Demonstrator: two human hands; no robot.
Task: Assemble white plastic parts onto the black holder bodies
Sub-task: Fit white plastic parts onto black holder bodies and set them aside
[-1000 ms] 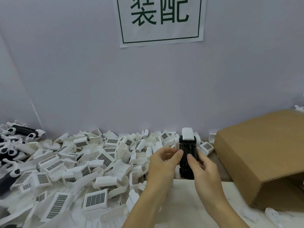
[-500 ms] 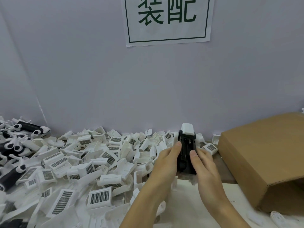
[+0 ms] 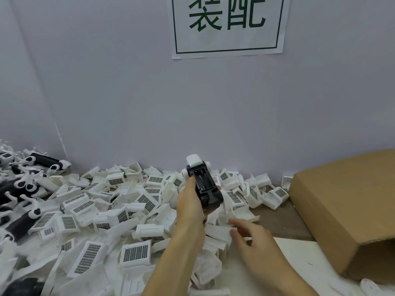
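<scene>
Left hand [image 3: 189, 207] is seen gripping the black holder body [image 3: 206, 188], white cap fitted on top, while the right hand [image 3: 253, 239], now released from it and loosely spread, is lowered toward the white plastic parts [image 3: 136, 252] below, suggesting another piece is sought.

Blk holder [image 3: 205, 187] upright, wht cap [image 3: 193, 160] atop.

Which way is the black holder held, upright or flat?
Roughly upright, tilted: the left hand grips the black holder with its white cap uppermost, above the pile.
</scene>
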